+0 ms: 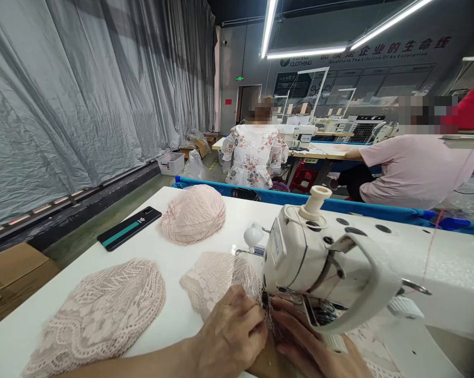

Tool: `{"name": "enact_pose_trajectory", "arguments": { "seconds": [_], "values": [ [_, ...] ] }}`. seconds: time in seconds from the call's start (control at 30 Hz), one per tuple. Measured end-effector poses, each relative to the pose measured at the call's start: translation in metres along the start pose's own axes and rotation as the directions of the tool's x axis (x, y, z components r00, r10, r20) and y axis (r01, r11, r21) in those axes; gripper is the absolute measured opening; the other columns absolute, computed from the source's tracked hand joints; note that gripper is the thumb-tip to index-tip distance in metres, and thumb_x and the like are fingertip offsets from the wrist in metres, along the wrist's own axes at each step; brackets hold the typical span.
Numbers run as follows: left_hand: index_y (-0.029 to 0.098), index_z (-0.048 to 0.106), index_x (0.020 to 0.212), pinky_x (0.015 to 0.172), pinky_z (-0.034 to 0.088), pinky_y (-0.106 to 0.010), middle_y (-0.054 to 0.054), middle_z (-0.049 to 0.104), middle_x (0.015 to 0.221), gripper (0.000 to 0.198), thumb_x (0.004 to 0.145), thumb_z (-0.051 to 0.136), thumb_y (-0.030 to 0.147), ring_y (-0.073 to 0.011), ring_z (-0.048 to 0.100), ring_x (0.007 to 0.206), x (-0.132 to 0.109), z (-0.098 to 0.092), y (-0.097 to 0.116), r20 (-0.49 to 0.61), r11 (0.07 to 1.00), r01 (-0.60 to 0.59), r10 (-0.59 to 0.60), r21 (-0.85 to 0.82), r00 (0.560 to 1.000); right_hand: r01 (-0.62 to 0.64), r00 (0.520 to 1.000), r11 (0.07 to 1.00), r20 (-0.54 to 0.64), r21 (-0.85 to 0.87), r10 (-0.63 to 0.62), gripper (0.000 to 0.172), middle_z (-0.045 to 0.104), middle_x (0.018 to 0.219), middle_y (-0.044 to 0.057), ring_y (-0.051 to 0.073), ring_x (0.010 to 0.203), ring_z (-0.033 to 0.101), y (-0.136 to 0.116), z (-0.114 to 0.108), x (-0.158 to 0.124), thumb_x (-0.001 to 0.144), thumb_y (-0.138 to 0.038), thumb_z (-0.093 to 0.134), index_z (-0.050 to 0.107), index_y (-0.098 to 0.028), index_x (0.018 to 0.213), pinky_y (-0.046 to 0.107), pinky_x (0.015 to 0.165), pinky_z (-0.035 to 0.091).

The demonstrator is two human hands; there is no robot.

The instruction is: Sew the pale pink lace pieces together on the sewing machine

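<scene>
A pale pink lace cup piece (211, 281) lies at the needle area of a white sewing machine (295, 252), its right edge under the machine head. My left hand (234, 328) has its fingers curled and closed on the lace's near edge, just left of the needle. To the right of the needle is my right hand (319, 341), fingers stretched out and lying along the lace edge, partly covered by the machine head and its curved guard. More lace (372, 341) shows beyond the right hand. The needle tip itself is hidden.
Two more lace cup pieces rest on the white table, one near left (103, 304) and one domed piece (195, 212) farther back. A phone (130, 228) lies near the left edge. Cardboard boxes (16, 278) stand below left. Two people sit at machines ahead.
</scene>
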State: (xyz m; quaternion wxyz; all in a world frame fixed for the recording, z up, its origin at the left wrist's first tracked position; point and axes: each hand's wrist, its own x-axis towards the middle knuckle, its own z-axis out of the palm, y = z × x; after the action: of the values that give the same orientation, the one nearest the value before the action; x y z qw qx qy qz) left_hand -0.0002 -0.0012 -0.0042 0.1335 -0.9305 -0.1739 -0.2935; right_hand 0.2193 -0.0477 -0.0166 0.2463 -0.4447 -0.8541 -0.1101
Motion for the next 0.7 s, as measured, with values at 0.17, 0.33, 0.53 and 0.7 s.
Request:
{"name": "enact_pose_trajectory", "arguments": {
  "seconds": [0.17,0.33,0.53,0.7],
  "values": [
    [0.012,0.061,0.081,0.082,0.04,-0.032,-0.002,0.059,0.077,0.025,0.096,0.041,0.009,-0.0119,0.054,0.076,0.0039,-0.0018,0.0006,-0.068,1.0,0.009,-0.011,-0.023,0.998,-0.053,0.999,0.997,0.001,0.063,0.053,0.02,0.073,0.101,0.003,0.021,0.089,0.07,0.0004,0.0058,-0.0018,0.093,-0.034,0.049,0.068,-0.029,0.098,0.03,0.071,0.059],
    [0.011,0.061,0.08,0.08,0.04,-0.032,-0.002,0.059,0.075,0.024,0.096,0.043,0.009,-0.0123,0.054,0.076,0.0024,0.0002,0.0014,-0.086,1.0,0.01,-0.011,-0.015,0.996,-0.008,1.0,0.999,-0.02,0.032,0.009,0.022,0.074,0.099,0.005,0.022,0.086,0.071,0.0017,0.0039,-0.0014,0.092,-0.034,0.05,0.069,-0.028,0.1,0.031,0.069,0.059],
    [0.008,0.061,0.081,0.08,0.039,-0.032,-0.004,0.06,0.078,0.022,0.093,0.043,0.005,-0.0133,0.055,0.08,0.0036,-0.001,0.0011,-0.179,0.999,-0.005,-0.001,-0.034,0.984,0.072,0.997,0.995,-0.035,-0.066,-0.075,0.032,0.073,0.103,0.009,0.02,0.083,0.071,0.0003,0.002,0.0019,0.097,-0.033,0.038,0.068,-0.021,0.1,0.029,0.066,0.058],
    [0.012,0.06,0.083,0.078,0.039,-0.032,-0.001,0.058,0.077,0.016,0.093,0.048,0.01,-0.0118,0.054,0.077,0.0014,0.0017,-0.0007,-0.066,1.0,-0.007,0.007,-0.008,0.998,0.068,0.998,0.98,-0.006,-0.188,-0.07,0.031,0.074,0.091,0.006,0.02,0.079,0.069,0.0061,-0.0018,0.0004,0.097,-0.03,0.04,0.069,-0.024,0.093,0.03,0.068,0.055]
  ]
}}
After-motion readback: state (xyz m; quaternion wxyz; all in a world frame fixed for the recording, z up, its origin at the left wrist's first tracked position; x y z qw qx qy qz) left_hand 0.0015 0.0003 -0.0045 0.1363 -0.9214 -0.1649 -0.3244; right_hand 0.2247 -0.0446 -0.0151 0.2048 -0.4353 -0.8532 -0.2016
